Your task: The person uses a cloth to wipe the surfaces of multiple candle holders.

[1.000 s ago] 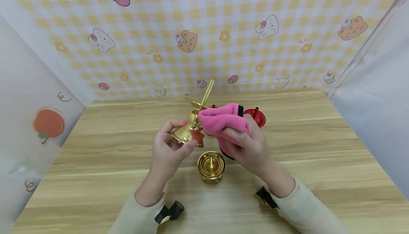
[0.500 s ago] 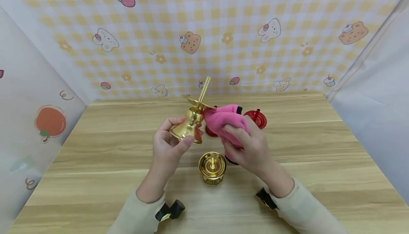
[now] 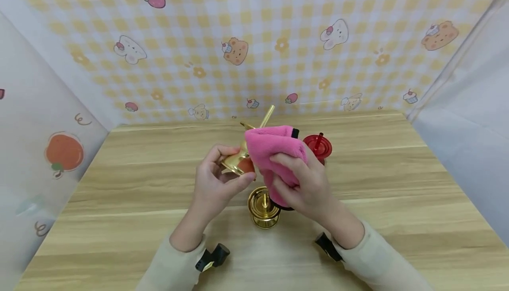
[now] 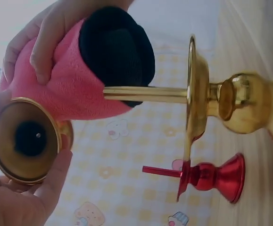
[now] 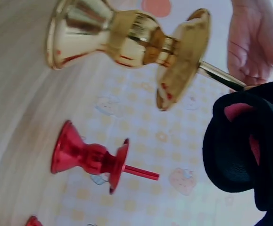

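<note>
In the head view, my left hand (image 3: 214, 180) holds a gold candlestick (image 3: 234, 162) by its flared base, off the table and tilted to the right. The left wrist view shows that candlestick's hollow underside (image 4: 11, 125). My right hand (image 3: 310, 185) grips a folded pink cloth (image 3: 274, 147) with black edging (image 5: 228, 160), held against the candlestick. The cloth hides its middle and part of its drip pan; the thin rod sticks out above. Between and below my hands, a second gold candlestick (image 3: 258, 211) stands upright on the table.
A red candlestick (image 3: 318, 146) stands on the wooden table (image 3: 397, 185) behind my right hand. Part of another red one (image 5: 34, 221) shows at the right wrist view's lower edge. Behind the table hangs a yellow checked cloth backdrop (image 3: 258, 74).
The held candlestick has tipped further to the right and shifted slightly right. The pink cloth has moved left from the drip pan's edge to cover the candlestick's middle, hiding the red candlestick behind.
</note>
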The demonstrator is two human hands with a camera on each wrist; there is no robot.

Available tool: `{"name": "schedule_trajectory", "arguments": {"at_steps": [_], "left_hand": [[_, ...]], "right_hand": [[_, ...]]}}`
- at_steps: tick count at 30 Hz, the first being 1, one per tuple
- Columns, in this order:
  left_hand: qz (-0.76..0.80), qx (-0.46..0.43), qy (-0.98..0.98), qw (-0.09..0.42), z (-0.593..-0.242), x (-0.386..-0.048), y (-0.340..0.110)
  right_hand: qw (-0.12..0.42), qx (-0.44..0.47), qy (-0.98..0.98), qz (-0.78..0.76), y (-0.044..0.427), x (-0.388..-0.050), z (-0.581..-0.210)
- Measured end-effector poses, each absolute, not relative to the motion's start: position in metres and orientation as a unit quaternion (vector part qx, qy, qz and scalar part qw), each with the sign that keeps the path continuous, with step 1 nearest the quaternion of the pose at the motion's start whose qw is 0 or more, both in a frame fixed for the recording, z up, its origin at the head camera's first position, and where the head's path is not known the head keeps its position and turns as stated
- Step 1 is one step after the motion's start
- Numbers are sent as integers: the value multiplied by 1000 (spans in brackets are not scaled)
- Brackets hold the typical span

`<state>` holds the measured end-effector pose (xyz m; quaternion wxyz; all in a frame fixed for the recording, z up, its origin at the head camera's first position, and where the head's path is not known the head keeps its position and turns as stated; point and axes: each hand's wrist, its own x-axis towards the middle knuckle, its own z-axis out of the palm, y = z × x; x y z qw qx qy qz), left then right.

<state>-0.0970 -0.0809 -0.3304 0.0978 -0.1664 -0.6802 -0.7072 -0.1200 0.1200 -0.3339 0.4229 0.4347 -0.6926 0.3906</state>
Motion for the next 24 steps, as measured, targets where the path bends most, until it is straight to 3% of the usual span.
{"name": "schedule_trajectory", "arguments": {"at_steps": [5,11,18,24], "left_hand": [[-646,-170,-738,102,-327,-95,-80],[-607,-187,-767,95,-329,-96,-79],[-570,-212,-785,119,-333,-98,-80],[-537,-250,-795,131,-334,-100,-80]], "right_hand": [[390,421,-728,375,122,-115,-325],[310,408,-766,388,126,-112,-309],[257,401,-798,369,122,-117,-289],[168,406,-826,353,119,-129,-264]]}}
